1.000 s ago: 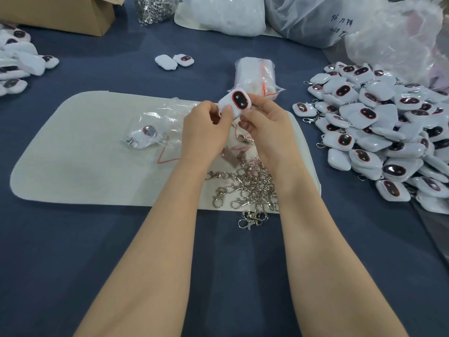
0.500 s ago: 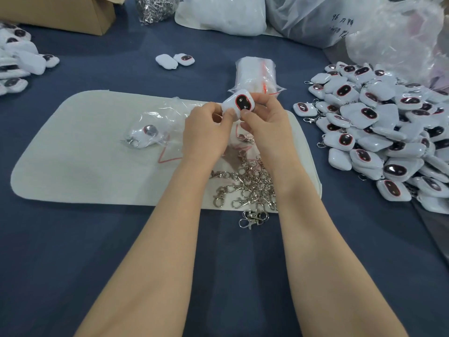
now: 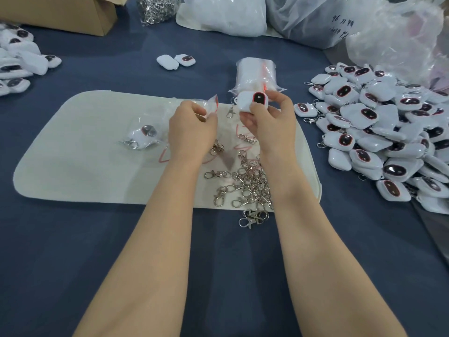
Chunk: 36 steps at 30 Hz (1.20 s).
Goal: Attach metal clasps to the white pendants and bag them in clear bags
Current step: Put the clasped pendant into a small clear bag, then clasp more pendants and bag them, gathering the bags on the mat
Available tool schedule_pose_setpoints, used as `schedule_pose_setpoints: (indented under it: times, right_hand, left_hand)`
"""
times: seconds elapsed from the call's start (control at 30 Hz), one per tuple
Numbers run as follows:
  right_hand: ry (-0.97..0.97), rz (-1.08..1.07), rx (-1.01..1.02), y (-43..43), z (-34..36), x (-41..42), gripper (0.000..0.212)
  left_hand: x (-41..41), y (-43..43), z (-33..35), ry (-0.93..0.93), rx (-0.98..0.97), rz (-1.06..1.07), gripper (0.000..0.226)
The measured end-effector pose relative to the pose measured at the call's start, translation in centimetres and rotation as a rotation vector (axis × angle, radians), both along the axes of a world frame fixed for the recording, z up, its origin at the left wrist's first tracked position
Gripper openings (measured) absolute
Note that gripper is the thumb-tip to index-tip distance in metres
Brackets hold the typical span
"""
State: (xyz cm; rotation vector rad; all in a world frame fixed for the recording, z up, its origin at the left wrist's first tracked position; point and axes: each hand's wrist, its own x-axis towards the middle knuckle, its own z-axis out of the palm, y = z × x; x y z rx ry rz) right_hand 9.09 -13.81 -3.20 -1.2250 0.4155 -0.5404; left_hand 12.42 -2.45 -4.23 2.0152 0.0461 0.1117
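My right hand (image 3: 268, 117) grips a white pendant (image 3: 251, 102) with a dark oval window; a metal clasp (image 3: 230, 112) hangs from its left side. My left hand (image 3: 192, 127) pinches the corner of a small clear bag (image 3: 211, 107) just left of the pendant. Both hands hover over the pale felt mat (image 3: 73, 152). A heap of loose metal clasps (image 3: 247, 183) lies on the mat between my forearms. One bagged pendant (image 3: 143, 135) rests on the mat to the left.
A large pile of white pendants (image 3: 379, 132) covers the right of the blue table. A pack of clear bags (image 3: 256, 74) stands behind my hands. Two pendants (image 3: 176, 61) lie beyond, more pendants (image 3: 17, 62) far left, a cardboard box (image 3: 60, 13) and plastic sacks (image 3: 315, 18) at the back.
My hands have come apart: the left let go of the pendant and took a clear bag. The right now holds the pendant alone, with the clasp dangling from it.
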Motion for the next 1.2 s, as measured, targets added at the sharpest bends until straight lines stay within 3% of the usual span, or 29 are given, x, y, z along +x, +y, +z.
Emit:
schedule_pose_setpoints:
  times: [0.1,0.2,0.27,0.33,0.43,0.6,0.87,1.0,1.1,1.2]
  right_hand:
    - [-0.12,0.073,0.174,0.7,0.4,-0.1,0.023]
    - [-0.149,0.157,0.264,1.2,0.4,-0.1,0.02]
    - [-0.082,0.165,0.201,1.5,0.2,0.0,0.019]
    - [0.013,0.115,0.061,1.6,0.0,0.0,0.019]
    - [0.145,0.052,-0.24,1.5,-0.5,-0.1,0.019]
    - [0.157,-0.004,-0.575,1.3,-0.7,-0.2,0.024]
    - [0.232,0.031,-0.493,1.1,-0.7,-0.2,0.023]
    - [0.196,0.163,-0.52,1.3,-0.7,-0.2,0.01]
    - [0.104,0.232,-0.624,1.6,-0.4,-0.3,0.018]
    - [0.213,0.217,-0.702,1.6,-0.2,-0.3,0.025]
  left_hand:
    - [0.2,-0.3,-0.1,0.066,-0.119,-0.03,0.005]
    - [0.1,-0.5,-0.2,0.105,-0.139,-0.065,0.021]
    - [0.0,-0.5,-0.2,0.111,-0.117,-0.092,0.023]
    - [-0.2,-0.6,-0.1,0.112,-0.112,-0.112,0.008]
    - [-0.3,-0.6,-0.1,0.096,-0.125,-0.093,0.017]
    - [-0.3,-0.7,-0.1,0.055,-0.136,-0.051,0.02]
    - [-1.2,-1.4,0.7,-0.143,-0.086,-0.09,0.021]
    - [-1.8,-1.7,1.1,-0.319,0.007,-0.067,0.019]
    - [-1.9,-1.7,1.1,-0.372,-0.001,-0.041,0.018]
    - [-1.9,-1.6,1.1,-0.337,-0.072,0.028,0.016]
